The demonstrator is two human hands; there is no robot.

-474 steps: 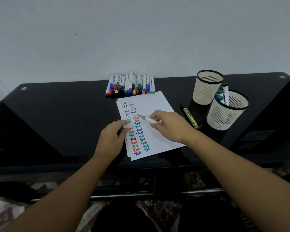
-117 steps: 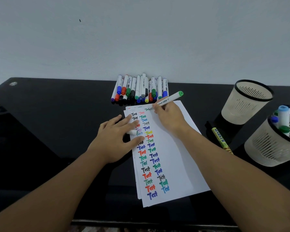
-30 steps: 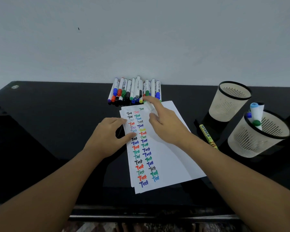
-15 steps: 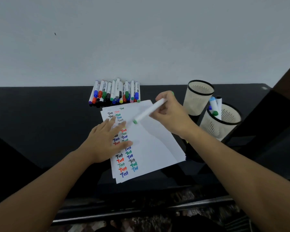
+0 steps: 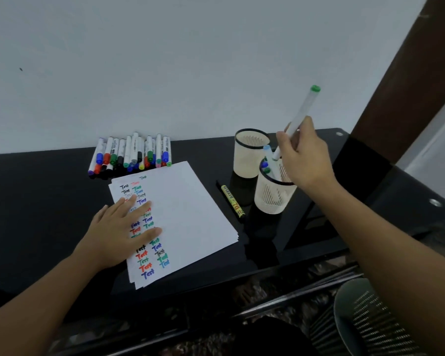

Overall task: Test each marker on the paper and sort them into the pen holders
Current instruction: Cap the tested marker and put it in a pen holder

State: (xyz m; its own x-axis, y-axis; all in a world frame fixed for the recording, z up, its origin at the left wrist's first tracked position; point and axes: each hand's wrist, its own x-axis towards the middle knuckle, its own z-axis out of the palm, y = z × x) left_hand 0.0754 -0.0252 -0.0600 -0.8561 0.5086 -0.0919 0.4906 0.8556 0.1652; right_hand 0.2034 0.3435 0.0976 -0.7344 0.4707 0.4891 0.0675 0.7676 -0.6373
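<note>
Black and glossy, the table (image 5: pixel 49 201) filled the middle of the frame beneath a pale wall. Nearest, at the lower right, stood a mesh chair back (image 5: pixel 375 319). At centre left, the left hand (image 5: pixel 118 232) lay flat with straight fingers on the paper (image 5: pixel 190 214), pinning the stack over its columns of coloured test words. Right of the sheet lay a yellow-labelled marker (image 5: pixel 233 201) on the table, just beside the nearer pen holder (image 5: pixel 272 196).

The step in hand looked like sorting: the right hand (image 5: pixel 306 155) pinched a green-capped marker (image 5: pixel 302 116) between curled fingers, held steeply with its lower end at the rim of the nearer holder, cap uppermost. Several markers (image 5: pixel 267 160) already stood there, and they seemed the likeliest thing to block the drop; the next move probably called for steering the tip past them and letting go. The farther pen holder (image 5: pixel 249 155), touching or just behind it, showed nothing inside. Farthest, at upper left of the table, the untested row of markers (image 5: pixel 131 155) lay against the wall.
</note>
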